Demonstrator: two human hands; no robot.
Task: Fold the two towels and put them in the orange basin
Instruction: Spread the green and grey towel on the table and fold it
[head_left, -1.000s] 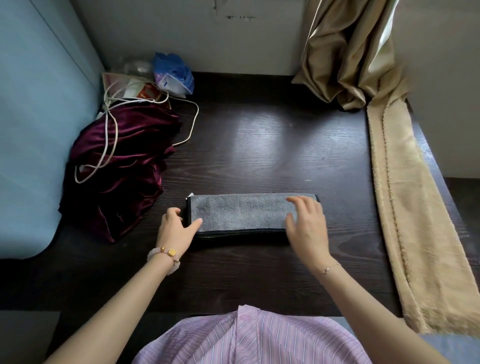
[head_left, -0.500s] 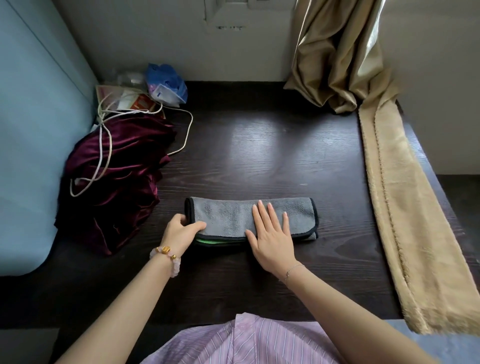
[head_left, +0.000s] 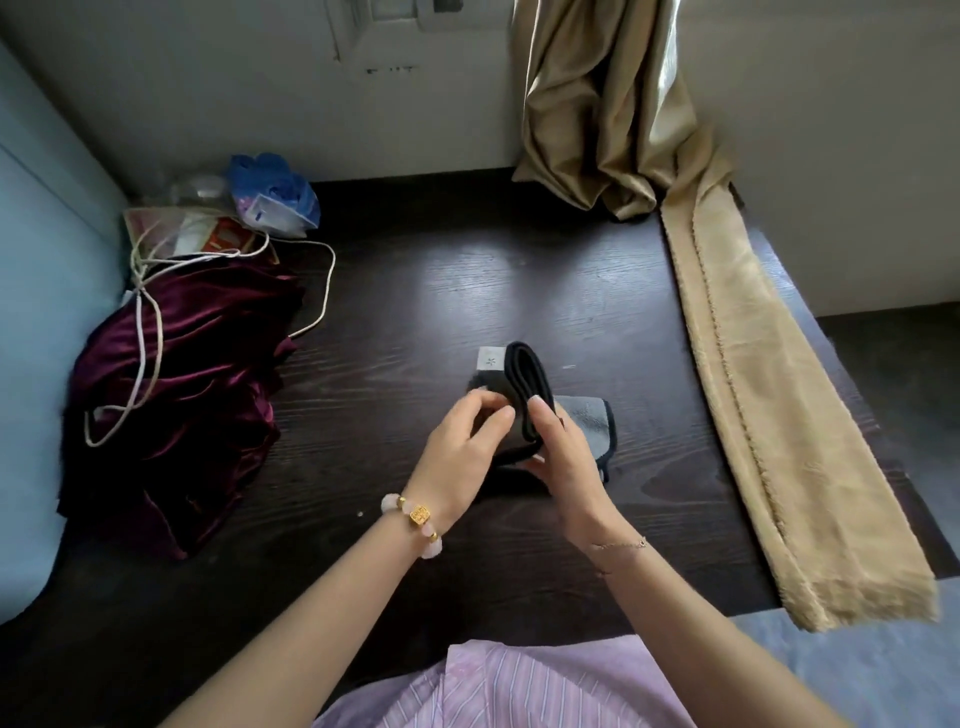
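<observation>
Towel: the grey microfibre towel (head_left: 587, 415) with a black bound edge lies near the middle of the dark wood-grain bench (head_left: 467, 291); its right part rests flat while its left part stands lifted in a loop, which I judge to be a crosswise fold under way
Left hand: the left hand (head_left: 460, 452) pinches the raised end between thumb and fingers (head_left: 493, 415), probably so that the stacked layers travel together instead of fanning apart
Right hand: the right hand (head_left: 566, 462) grasps the towel at the bend, its fingers curled round the black edge, likely to fix the fold line and stop the lower half sliding
Label: a small white care tag (head_left: 491, 358) sticks out on the far side of the lifted part
Orange basin: not in view, so the drop-off lies outside what the camera shows
Second towel: cannot tell; the long tan plush cloth (head_left: 753, 395) along the bench's right side may be it
Kept aside: a crumpled maroon velvet cloth (head_left: 176, 374) with a white cord (head_left: 143, 332) sits at the left, well apart from the folding space
Progress: early to middle, one towel nearly folded and nothing yet in the basin
</observation>
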